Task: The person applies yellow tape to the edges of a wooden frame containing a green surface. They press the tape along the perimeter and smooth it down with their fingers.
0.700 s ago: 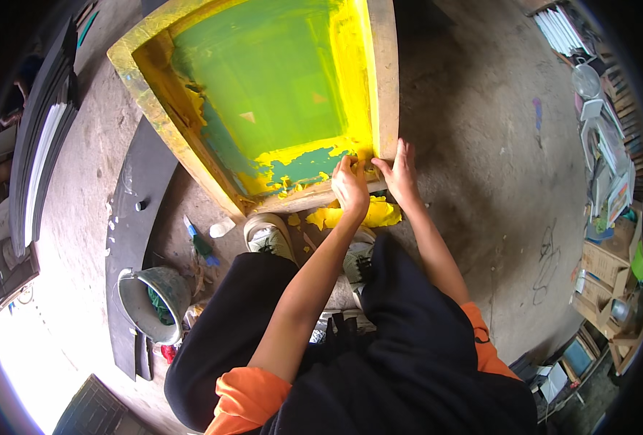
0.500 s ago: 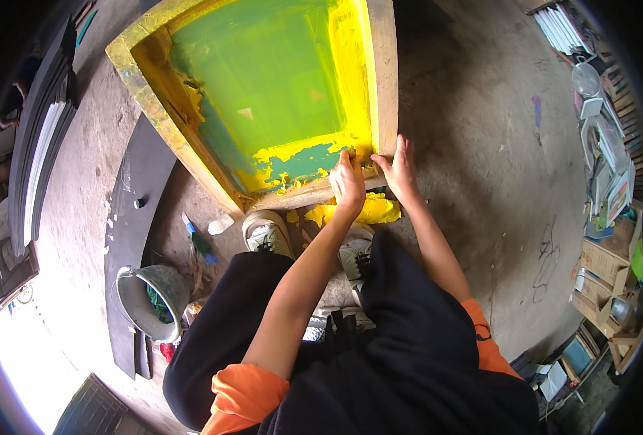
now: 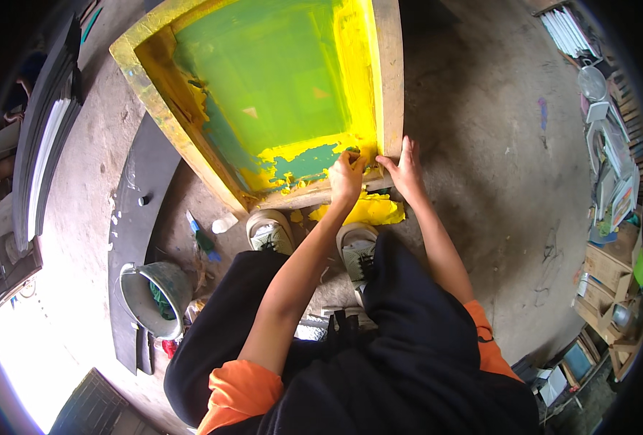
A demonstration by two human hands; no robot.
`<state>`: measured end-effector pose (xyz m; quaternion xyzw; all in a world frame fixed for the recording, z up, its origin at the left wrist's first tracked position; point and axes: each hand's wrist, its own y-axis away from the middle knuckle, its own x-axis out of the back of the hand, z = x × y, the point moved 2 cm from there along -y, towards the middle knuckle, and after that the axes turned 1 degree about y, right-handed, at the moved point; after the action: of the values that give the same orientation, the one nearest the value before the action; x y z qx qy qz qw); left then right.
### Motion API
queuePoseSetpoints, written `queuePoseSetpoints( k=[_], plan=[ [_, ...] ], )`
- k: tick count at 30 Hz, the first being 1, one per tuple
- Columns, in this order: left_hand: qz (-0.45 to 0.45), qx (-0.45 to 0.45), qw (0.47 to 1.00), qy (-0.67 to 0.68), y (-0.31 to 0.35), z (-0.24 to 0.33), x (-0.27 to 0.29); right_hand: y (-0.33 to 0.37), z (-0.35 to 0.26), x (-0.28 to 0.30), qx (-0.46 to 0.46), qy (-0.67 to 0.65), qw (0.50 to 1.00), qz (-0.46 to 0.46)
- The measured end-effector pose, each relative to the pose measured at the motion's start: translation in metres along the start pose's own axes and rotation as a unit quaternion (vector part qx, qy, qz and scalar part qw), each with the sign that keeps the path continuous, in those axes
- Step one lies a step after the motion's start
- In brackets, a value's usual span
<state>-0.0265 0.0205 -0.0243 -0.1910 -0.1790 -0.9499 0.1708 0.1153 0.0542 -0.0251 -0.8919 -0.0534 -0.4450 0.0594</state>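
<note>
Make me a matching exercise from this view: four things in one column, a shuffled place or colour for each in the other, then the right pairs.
Things
1. Left hand
2. Right hand
3. Bucket
4. Sleeves

Places and colours
A. Grey
B. Thumb at the right side of the frame
C. Orange
D. Reaching over the near side of the frame, to the yellow inside

Right pairs
1-D, 2-B, 3-A, 4-C
</note>
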Motion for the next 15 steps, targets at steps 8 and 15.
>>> queuePoseSetpoints(
  k=[8,15],
  plan=[
    [0.022,-0.073,0.994,-0.076,0.009,0.007,0.002,-0.004,-0.005,0.006,-0.018,-0.016,0.999,-0.025],
    [0.002,-0.024,0.988,-0.151,0.005,0.019,-0.005,-0.003,0.0,0.003,-0.013,-0.005,1.0,-0.02]
  ],
)
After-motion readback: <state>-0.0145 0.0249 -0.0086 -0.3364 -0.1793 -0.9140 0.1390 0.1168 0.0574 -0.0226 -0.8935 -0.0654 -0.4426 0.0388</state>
